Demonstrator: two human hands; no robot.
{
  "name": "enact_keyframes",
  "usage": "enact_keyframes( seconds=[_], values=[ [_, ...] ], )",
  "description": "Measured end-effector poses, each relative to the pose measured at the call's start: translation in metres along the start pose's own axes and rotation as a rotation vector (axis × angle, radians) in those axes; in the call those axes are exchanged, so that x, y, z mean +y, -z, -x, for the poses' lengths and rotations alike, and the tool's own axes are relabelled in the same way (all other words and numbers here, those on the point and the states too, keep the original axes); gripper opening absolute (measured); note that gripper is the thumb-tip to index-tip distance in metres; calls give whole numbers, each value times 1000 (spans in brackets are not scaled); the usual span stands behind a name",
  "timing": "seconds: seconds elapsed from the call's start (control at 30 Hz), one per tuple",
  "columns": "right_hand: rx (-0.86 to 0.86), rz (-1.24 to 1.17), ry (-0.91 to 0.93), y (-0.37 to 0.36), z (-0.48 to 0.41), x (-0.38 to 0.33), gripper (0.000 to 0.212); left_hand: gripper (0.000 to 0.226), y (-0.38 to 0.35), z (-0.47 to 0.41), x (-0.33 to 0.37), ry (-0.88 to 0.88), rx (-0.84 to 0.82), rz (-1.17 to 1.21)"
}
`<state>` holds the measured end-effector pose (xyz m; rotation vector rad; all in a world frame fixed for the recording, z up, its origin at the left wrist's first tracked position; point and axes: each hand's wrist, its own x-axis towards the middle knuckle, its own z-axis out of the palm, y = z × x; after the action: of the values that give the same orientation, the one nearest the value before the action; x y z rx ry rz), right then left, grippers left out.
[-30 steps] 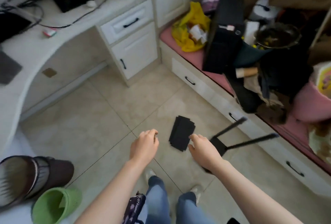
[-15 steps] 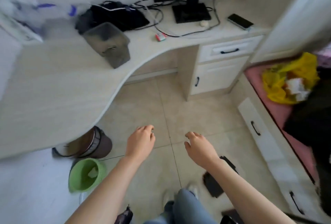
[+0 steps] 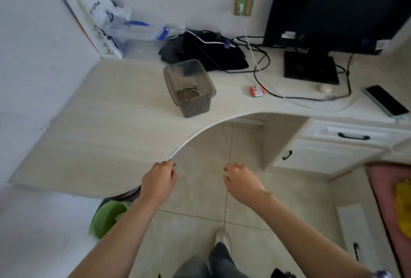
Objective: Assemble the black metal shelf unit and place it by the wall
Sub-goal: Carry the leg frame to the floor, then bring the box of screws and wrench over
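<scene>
View: swinging from floor to curved pale wood-grain desktop [image 3: 100, 126], centre-left.
L hand [image 3: 159, 179], R hand [image 3: 241, 181]: hanging loosely curled, holding nothing.
Black metal shelf pcs: gone out of frame; assy not progressing.

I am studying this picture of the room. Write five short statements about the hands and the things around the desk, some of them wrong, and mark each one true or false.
1. The left hand and the right hand hold nothing. True.
2. The grey plastic box stands on the floor. False: it stands on the desk, near the curved edge.
3. The phone lies on the right end of the desk. True.
4. The green bin sits on the desk. False: it is on the floor, beside the left forearm.
5. The screen of the monitor is dark. True.
</scene>
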<state>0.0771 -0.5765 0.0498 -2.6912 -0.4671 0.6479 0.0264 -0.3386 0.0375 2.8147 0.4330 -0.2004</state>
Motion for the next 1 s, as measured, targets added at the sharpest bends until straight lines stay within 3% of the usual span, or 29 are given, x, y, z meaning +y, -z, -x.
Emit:
enact_keyframes(
  seconds=[0.27,0.57,0.67,0.8,1.0],
  values=[
    [-17,2,95,46,-89,-21,31,29,35,-84,4,65,90,11],
    [-10,-97,41,79,-180,-42,29,30,80,-216,8,-22,159,-6],
    [-51,-328,-118,84,-207,-48,35,26,94,-259,9,-80,158,-11],
    [-208,-1004,-485,88,-231,-63,31,31,107,-314,12,-135,151,6],
    [-177,-1089,-580,88,-257,-69,30,40,107,-372,19,-216,79,0]
  ],
)
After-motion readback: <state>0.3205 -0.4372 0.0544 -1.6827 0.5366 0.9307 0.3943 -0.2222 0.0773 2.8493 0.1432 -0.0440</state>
